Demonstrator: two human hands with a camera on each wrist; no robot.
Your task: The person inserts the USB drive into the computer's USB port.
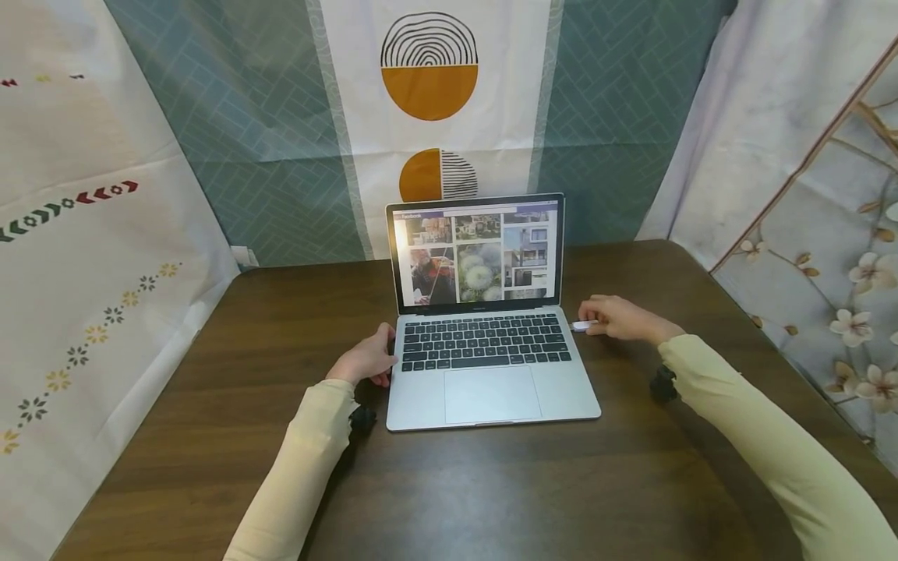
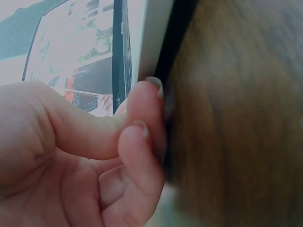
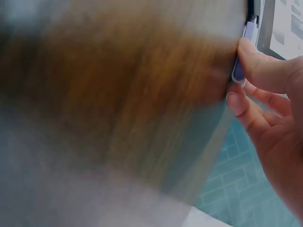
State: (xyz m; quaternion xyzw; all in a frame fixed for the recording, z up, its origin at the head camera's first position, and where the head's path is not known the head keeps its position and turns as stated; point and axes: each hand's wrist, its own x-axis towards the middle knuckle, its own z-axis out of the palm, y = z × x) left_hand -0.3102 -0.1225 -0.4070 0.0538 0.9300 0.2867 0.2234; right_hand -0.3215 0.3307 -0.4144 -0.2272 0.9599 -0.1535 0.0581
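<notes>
An open silver laptop stands on the wooden table, its lit screen showing a page of photos. At the laptop's left edge, my left hand holds the side of the base. The left wrist view shows the thumb and curled fingers at that edge. My right hand pinches a small white and purple USB stick between thumb and fingers. The stick's far end meets the right side of the laptop; how deep it sits in the port cannot be seen.
The brown wooden table extends around the laptop. Behind it hangs a green and white patterned cloth. Printed white cloths hang at the left and at the right. Black wrist bands show below both sleeves.
</notes>
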